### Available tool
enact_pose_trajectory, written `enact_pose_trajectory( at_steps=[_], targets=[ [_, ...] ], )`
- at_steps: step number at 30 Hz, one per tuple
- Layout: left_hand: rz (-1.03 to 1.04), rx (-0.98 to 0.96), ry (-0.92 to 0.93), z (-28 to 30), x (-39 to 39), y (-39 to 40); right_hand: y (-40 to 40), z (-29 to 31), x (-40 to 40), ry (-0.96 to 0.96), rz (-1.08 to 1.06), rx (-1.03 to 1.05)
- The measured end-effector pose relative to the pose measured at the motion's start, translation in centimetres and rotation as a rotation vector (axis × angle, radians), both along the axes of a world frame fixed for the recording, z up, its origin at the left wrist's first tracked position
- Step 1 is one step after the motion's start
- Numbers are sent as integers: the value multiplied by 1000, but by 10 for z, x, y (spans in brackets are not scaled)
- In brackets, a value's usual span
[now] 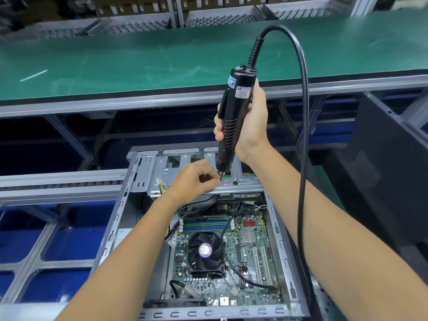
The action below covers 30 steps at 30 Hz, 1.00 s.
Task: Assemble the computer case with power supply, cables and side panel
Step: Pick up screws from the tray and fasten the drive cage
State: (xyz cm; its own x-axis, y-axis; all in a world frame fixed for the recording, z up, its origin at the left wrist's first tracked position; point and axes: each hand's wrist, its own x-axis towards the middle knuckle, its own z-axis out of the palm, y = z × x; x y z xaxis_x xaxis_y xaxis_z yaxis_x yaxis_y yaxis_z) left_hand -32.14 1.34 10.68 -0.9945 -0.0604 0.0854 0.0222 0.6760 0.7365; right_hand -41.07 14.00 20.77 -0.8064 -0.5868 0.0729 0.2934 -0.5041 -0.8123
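A: What is the right hand (251, 122) doing?

B: It is gripping the black electric screwdriver (232, 117) upright, fingers wrapping its ribbed body. A blue label near the top is showing letters, perhaps "lin", too blurred to read surely; a white sticker beside it is illegible.

A: And the left hand (196, 180)?

B: Its fingertips are pinching together at the screwdriver's bit, over the drive cage (185, 174); whether they are holding a screw I cannot tell.

A: Where is the computer case (129, 205) lying?

B: Open side up, just in front of the person, showing the motherboard (250, 251) and the CPU fan (205, 252) with its purple hub sticker, print unreadable. The side panel (389, 163) is standing to the right.
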Motion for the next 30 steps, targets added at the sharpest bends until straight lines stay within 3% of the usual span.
enact_pose_trajectory(
  at_steps=[17,30],
  targets=[
    [-31,-243,137,-12,2,2,-2,3,6,-5,-14,51],
    [26,-130,41,-12,2,6,1,4,8,19,-42,73]
  ],
)
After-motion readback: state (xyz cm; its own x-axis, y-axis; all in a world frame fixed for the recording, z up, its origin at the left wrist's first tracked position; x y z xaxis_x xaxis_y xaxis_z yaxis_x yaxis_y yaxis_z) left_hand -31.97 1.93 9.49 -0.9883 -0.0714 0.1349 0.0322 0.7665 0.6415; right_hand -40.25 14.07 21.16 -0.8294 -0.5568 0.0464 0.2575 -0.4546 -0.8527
